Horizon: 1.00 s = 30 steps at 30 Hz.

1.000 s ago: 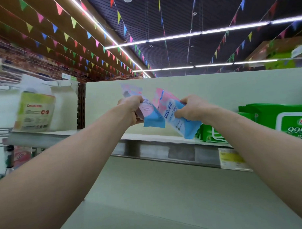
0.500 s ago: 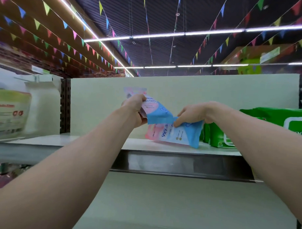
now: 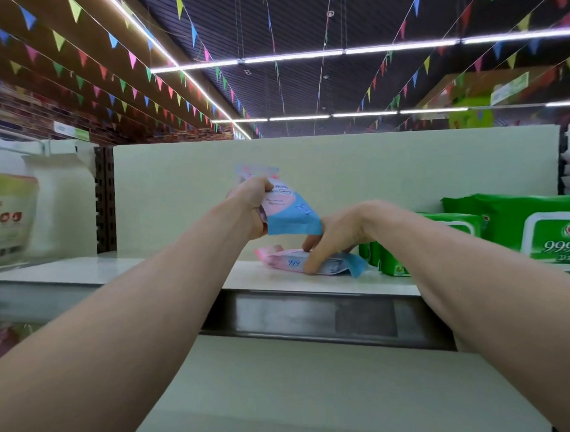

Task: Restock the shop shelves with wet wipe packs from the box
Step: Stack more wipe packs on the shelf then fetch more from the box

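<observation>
- Wet wipe pack [image 3: 283, 263], pink and blue, lies flat on the shelf [image 3: 139, 271]. The right grip [image 3: 336, 232] pinches it, with fingers curled over the top and the thumb at the near edge.
- The left grip [image 3: 249, 200] clasps a second pack [image 3: 291, 217] by one end, tilted in the air at 11 o'clock of the first.
- Green packs [image 3: 532, 229] stand at 3 o'clock, just beside the laid pack's blue end.
- Both pink-and-blue packs look light, soft and squashy, and their slick film may slide. They are best taken across the thick middle, not by the thin sealed fin.
- The second pack probably goes at 9 o'clock of the first.
</observation>
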{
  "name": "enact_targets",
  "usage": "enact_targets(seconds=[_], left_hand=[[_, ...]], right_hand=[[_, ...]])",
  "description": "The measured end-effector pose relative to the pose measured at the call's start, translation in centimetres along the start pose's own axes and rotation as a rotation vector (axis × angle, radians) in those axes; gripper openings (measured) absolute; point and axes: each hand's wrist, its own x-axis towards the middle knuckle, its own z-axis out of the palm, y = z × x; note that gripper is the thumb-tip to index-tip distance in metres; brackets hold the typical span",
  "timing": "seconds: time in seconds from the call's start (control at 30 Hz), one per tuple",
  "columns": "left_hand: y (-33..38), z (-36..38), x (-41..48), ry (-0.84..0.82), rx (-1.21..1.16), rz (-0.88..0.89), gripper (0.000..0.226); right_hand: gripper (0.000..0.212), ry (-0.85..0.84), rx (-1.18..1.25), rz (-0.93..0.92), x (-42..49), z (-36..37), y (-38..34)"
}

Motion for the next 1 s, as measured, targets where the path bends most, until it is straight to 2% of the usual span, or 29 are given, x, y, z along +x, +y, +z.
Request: enact_targets(seconds=[0.07,0.17,0.2,0.27,0.33,0.4,0.43,0.47,0.53,0.63,0.7,0.87,1.0], left_hand=[[-0.2,0.0,0.2,0.009,0.011,-0.001,0.028],[-0.3,-0.2,0.5,0.018,-0.003,-0.014,0.032],[-0.2,-0.3,0.7,0.019,-0.003,-0.007,0.034],[0.0,-0.4,0.9,0.036,0.006,0.005,0.036],[0.2,-0.1,0.8,0.043,0.035,0.012,0.039],[0.3,0.5,0.4,0.014,0.058,0.006,0.035],[0.3,0.8,0.1,-0.014,0.086,0.0,0.026],[0.3,1.0,-0.3,-0.075,0.109,-0.012,0.017],[0.1,0.9,-0.6,-0.179,0.194,-0.066,0.013],[0.0,-0.8,0.4,-0.122,0.414,-0.034,0.018],[0.4,-1.9,1.4,-0.069,0.582,0.001,0.013],[1.2,-2.3,2.1,-0.147,1.01,-0.028,0.015],[0.1,-1.9,2.9,-0.198,1.195,-0.007,0.016]], right_hand=[[0.058,0.018,-0.087,-0.016,0.2,0.2,0.1],[0.039,0.066,-0.073,-0.042,-0.1,-0.4,-0.1],[0.044,0.071,-0.038,-0.049,-0.7,-0.8,-0.4],[0.07,0.049,0.086,-0.064,-1.9,-2.1,-0.9],[0.079,0.036,0.19,-0.075,-3.2,-2.9,-1.8],[0.076,0.125,0.141,-0.063,-3.4,-2.6,-2.7],[0.071,0.192,0.096,-0.056,-3.2,-2.3,-3.1],[0.066,0.26,0.066,-0.059,-2.8,-2.0,-3.3],[0.063,0.337,0.047,-0.055,-2.2,-1.8,-3.3],[0.07,0.261,0.068,-0.022,-2.4,-2.4,-2.9],[0.072,0.164,0.081,0.003,-2.3,-2.8,-2.5],[0.071,0.052,0.094,0.061,-1.3,-2.2,-1.9],[0.071,0.029,0.004,0.106,-0.8,-1.8,-1.6]])
